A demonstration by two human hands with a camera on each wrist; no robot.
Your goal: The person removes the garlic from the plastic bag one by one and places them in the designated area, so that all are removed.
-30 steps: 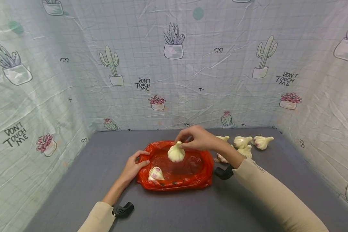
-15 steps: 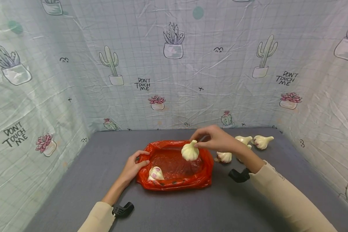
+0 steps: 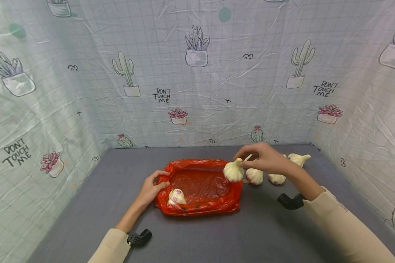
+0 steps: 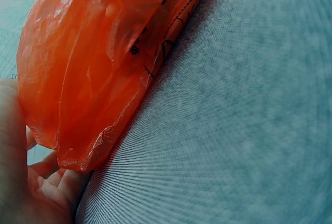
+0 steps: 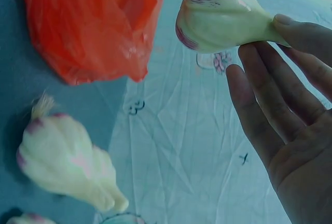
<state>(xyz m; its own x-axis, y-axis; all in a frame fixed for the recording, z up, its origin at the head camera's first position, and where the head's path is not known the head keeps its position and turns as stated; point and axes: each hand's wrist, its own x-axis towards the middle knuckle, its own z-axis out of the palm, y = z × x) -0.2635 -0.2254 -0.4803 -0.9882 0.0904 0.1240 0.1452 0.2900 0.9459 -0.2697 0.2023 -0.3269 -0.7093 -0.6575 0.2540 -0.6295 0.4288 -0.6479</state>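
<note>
A red plastic bag [image 3: 197, 209] sits mid-table with its mouth spread wide. One garlic bulb [image 3: 176, 197] lies inside at its near left corner. My left hand [image 3: 150, 188] holds the bag's left rim, thumb and fingers over the edge; in the left wrist view the bag's side [image 4: 88, 68] hides some of the fingers. My right hand [image 3: 266, 159] pinches another garlic bulb [image 3: 233, 171] by its stem, raised at the bag's right rim. The right wrist view shows purple streaks on this held bulb [image 5: 223, 14], with thumb and fingertips on its neck.
Several more bulbs lie right of the bag: a nearby bulb [image 3: 255, 176], a bulb [image 3: 277, 179] under the right forearm and a far bulb [image 3: 297, 159]. Cactus-printed cloth [image 3: 197, 87] walls the grey table [image 3: 197, 237] at the back and sides.
My right hand has carried the pinched garlic bulb rightward, from over the middle of the bag to its right rim. My left hand and the bag stay as they were.
</note>
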